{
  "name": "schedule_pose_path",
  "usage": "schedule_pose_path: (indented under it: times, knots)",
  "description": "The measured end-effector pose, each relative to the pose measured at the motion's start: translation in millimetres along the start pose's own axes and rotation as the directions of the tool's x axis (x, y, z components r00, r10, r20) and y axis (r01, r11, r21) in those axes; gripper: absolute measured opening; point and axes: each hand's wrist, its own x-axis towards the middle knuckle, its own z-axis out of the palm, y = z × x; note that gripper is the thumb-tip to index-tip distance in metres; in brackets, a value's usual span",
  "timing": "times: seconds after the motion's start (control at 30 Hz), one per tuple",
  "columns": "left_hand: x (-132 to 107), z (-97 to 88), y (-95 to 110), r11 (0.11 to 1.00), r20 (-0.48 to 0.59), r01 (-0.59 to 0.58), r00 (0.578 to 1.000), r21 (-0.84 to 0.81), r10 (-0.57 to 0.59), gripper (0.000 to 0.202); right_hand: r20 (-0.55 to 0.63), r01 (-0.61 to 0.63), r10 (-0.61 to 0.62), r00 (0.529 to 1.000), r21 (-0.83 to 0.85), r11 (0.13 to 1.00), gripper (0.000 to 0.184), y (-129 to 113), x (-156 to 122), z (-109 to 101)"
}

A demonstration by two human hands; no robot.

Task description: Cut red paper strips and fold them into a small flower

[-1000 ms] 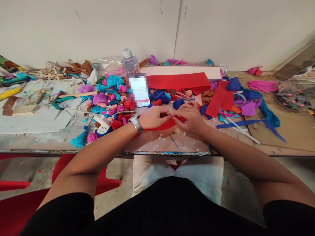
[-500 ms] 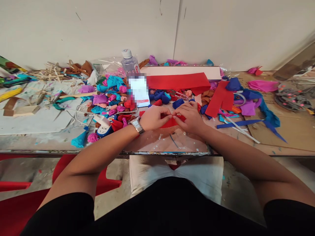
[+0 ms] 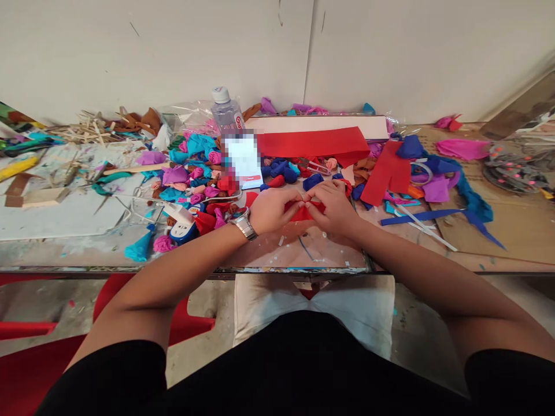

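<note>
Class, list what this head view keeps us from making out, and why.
Head view, red piece: full outline, partly hidden by the left hand and right hand.
Head view, phone: screen text, blurred.
Head view, red furniture: full shape, cut off by the left edge.

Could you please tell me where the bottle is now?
In the head view, the bottle stands left of centre at the back of the table, just behind the lit phone and beyond the left hand.
</note>
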Motion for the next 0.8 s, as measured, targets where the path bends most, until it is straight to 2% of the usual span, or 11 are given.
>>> schedule_pose_path:
  times: [0.33, 0.8]
  knots:
    - [0.4, 1.7, -0.4, 0.999, 0.027, -0.029, 0.999, -0.032, 0.03, 0.028, 0.037, 0.005, -0.005, 0.999, -0.003, 1.0, 0.009, -0.9, 1.0, -0.5]
    - [0.2, 4.8, -2.2, 0.999, 0.013, -0.038, 0.999, -0.023, 0.039, 0.024, -0.001, 0.012, -0.012, 1.0, -0.022, 1.0, 0.007, -1.7, 1.4, -3.8]
